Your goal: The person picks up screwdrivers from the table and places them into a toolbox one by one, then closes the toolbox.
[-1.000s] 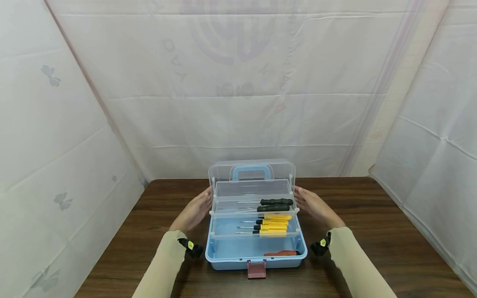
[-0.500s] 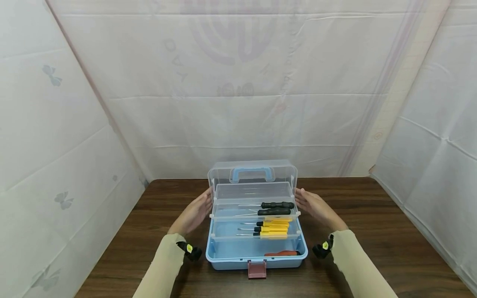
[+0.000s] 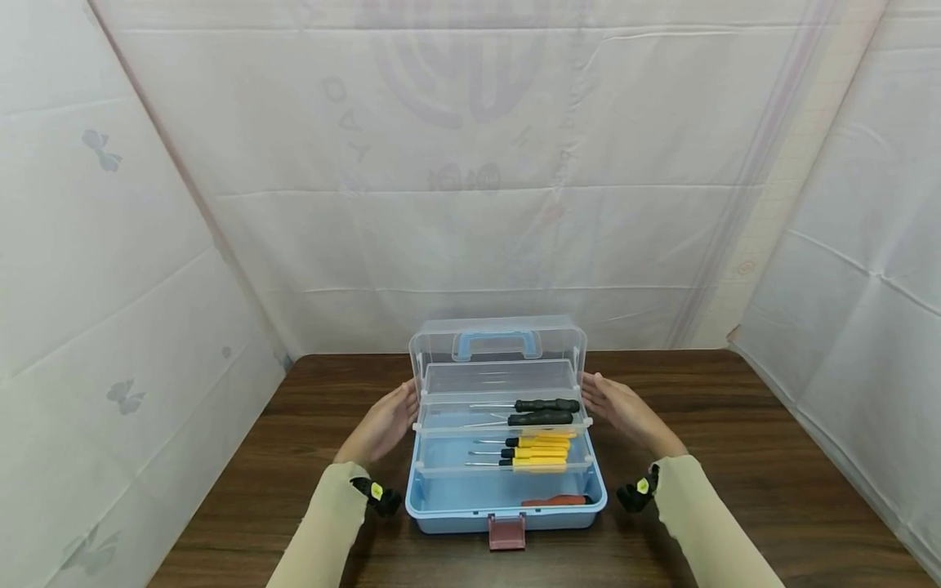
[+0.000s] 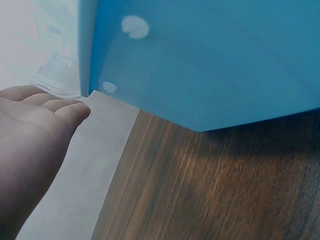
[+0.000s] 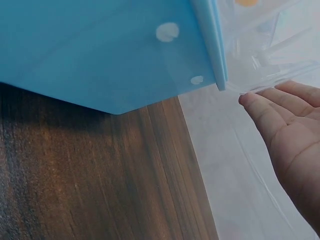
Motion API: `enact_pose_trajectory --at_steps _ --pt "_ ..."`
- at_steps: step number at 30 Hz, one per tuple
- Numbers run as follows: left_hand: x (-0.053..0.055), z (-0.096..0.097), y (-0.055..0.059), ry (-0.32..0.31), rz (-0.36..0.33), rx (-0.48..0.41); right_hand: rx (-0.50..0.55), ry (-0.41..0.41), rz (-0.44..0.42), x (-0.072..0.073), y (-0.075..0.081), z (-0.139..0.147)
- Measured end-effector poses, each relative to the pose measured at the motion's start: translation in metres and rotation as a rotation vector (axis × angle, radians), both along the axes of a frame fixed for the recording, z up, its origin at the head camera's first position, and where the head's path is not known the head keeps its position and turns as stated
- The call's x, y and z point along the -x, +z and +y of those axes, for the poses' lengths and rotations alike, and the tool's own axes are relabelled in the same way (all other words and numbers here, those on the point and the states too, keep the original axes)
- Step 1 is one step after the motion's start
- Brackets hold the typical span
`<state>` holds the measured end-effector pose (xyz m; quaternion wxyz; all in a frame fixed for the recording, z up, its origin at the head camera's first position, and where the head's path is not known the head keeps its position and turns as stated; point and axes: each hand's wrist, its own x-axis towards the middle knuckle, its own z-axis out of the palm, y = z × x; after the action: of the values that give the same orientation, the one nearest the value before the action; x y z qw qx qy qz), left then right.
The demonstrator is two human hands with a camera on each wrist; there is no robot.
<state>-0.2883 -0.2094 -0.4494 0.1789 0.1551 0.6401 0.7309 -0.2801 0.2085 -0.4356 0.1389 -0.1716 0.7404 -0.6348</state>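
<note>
A light blue toolbox (image 3: 463,490) stands with its clear lid (image 3: 441,347) raised at the back and its clear trays spread out. On the upper tray lie black-handled screwdrivers (image 3: 544,417); several yellow-handled screwdrivers (image 3: 540,452) are on the lower one. A red-handled tool (image 3: 556,500) rests in the blue base. My left hand (image 3: 382,425) is at the lid's left side, its fingers extended against the clear plastic edge. Opposite it, my right hand (image 3: 628,412) has straight fingers at the lid's right side, touching its edge in the right wrist view. Neither hand grips anything.
The box sits on a dark wooden table (image 3: 706,457). A pale sheet (image 3: 470,237) hangs right behind the table's far edge, with more sheeting on both sides. A dusty red latch (image 3: 507,532) hangs at the box's front, and a blue handle (image 3: 497,334) is on the lid.
From a second ago, the lid has tipped slightly further back, its handle has shifted, and the trays have sunk slightly. Both hands stay beside the lid; over the last half second they barely move.
</note>
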Motion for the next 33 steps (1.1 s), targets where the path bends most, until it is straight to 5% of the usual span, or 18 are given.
enact_pose_trajectory --at_steps 14,33 --pt "-0.0021 0.0042 0.0003 0.022 -0.023 -0.026 0.0 -0.027 -0.054 0.0059 -0.0018 -0.0034" --pt "-0.0046 0.0053 0.0013 0.03 -0.021 -0.042 0.021 0.001 -0.018 0.0038 -0.0028 -0.0014"
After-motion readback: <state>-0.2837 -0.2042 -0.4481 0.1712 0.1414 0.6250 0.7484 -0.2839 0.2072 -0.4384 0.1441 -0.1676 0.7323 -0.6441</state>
